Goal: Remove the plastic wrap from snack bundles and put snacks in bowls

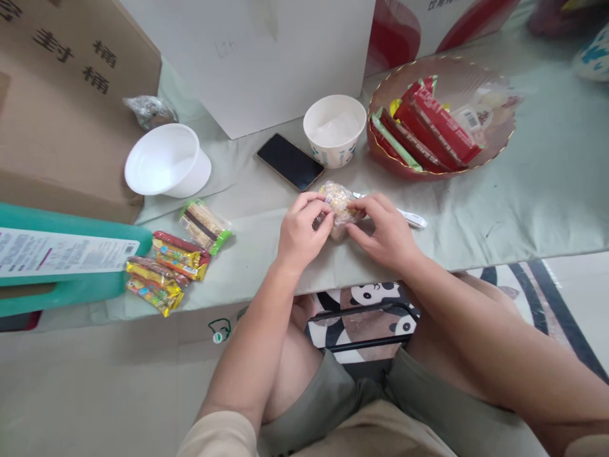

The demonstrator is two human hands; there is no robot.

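Observation:
Between my two hands, at the table's front edge, is a small clear-wrapped snack point(339, 201), pale and lumpy inside its crinkled plastic. My left hand point(304, 230) pinches the wrapper from the left, fingers curled. From the right, my right hand point(382, 228) grips it with thumb and forefinger. Partly behind the right hand lies a white-handled knife or cutter point(413, 219); most of it is hidden. A dark-screened phone point(290, 161) rests just beyond the left hand. Behind the snack stands a white paper bowl point(335, 131) with something pale inside.
A pink gold-rimmed basin point(499, 147) of red-wrapped snacks stands at the right. On the left are a white plastic bowl point(167, 160), several yellow-and-red packets point(166, 273), a green-ended snack pack point(204, 225) and a teal container point(66, 260). Boxes point(285, 57) line the back.

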